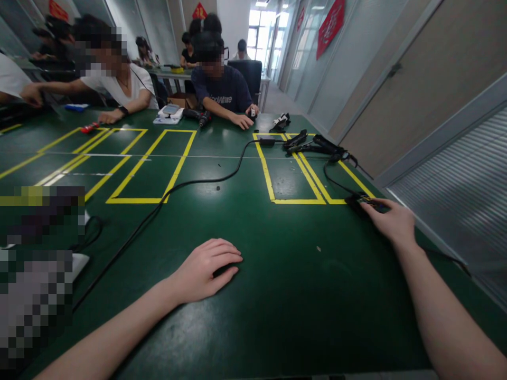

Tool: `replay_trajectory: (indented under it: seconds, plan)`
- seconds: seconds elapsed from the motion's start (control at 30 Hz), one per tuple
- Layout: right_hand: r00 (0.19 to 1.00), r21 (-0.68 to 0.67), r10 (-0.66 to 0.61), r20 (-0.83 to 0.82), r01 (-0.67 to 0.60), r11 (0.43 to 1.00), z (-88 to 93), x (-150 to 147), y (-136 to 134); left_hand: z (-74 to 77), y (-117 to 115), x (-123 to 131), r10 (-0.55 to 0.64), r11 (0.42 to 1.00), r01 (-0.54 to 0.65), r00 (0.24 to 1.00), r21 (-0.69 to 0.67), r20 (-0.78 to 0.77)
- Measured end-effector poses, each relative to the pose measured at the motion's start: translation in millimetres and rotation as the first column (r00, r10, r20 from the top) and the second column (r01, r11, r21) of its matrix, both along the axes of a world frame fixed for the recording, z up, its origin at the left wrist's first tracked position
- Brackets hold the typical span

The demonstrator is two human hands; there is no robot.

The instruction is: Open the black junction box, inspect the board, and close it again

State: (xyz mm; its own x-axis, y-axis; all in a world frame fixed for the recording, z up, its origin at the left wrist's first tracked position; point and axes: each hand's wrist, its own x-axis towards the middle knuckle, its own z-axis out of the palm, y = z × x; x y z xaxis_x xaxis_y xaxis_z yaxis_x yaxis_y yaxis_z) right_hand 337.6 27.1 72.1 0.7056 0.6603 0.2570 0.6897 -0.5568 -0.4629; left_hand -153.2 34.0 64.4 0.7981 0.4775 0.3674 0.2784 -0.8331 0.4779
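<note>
My left hand [204,269] rests palm down on the green table [277,274], fingers loosely curved and holding nothing. My right hand [390,220] reaches far right and lies over a small black device [358,203] with a cable, fingertips touching it near the yellow tape corner. Whether the fingers grip it is hidden.
A long black cable [170,192] crosses the table to an adapter [267,141]. Black tools [312,145] lie at the far right. Yellow tape rectangles [152,166] mark the surface. Two people sit across the table with small items; a wall runs along the right edge.
</note>
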Motion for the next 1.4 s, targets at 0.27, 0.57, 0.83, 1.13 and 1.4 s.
replay_trajectory:
  seconds: [0.27,0.57,0.83,1.13,1.4]
  plan:
    - [0.849,-0.02,0.527,0.034,-0.526,0.85,-17.2,-86,10,-1.2,0,2,0.007,1.0,-0.007,1.0,0.001,-0.006]
    - [0.31,0.213,0.949,0.058,-0.932,0.291,-6.0,-181,-22,-4.5,-3,4,0.057,0.996,-0.056,0.998,0.067,-0.012]
    - [0.305,0.192,0.952,0.033,-0.936,0.294,-9.5,-170,-17,-2.9,-3,2,0.072,0.997,-0.071,0.997,0.043,-0.028]
    - [0.267,0.169,0.963,0.034,-0.951,0.258,-12.7,-167,-17,-1.4,-5,2,0.016,1.0,-0.02,0.972,0.017,0.233]
    - [0.269,0.179,0.962,0.04,-0.949,0.258,-14.1,-166,-17,-8.9,11,-10,0.265,0.964,-0.264,0.961,0.028,-0.073]
